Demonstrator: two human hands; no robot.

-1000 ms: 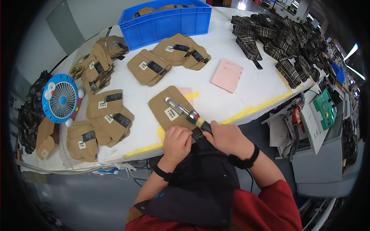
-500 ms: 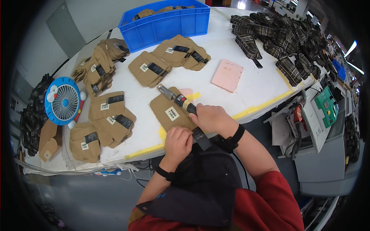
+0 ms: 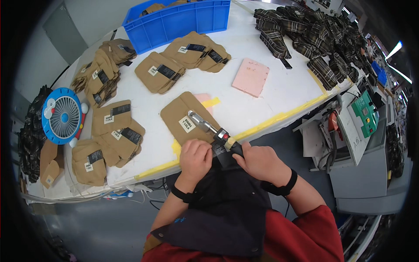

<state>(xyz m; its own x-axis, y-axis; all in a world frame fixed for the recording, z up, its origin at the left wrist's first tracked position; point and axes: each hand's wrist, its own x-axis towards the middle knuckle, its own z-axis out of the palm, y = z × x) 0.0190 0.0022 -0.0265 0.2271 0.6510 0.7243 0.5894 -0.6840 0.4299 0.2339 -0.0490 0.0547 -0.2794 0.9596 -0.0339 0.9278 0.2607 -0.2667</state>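
A tan fabric panel with a small white label and a black care label lies at the table's near edge. Curled fingers of my left hand grip its near edge, beside the black label. My right hand is closed round the black handle of a hand tool with a silver metal barrel and a red button; its exact kind is unclear. The barrel's tip is over the panel, next to the white label. Whether it touches the cloth, I cannot tell.
Stacks of tan panels lie at the left and centre. A blue crate stands at the back and a blue-and-white fan at the left. A pink pad lies right of centre. Plaid cloth items are heaped at the far right.
My right hand has moved right and nearer to me with the tool, whose tip has slid down over the white label. My left hand stays on the panel. The view has shifted slightly.
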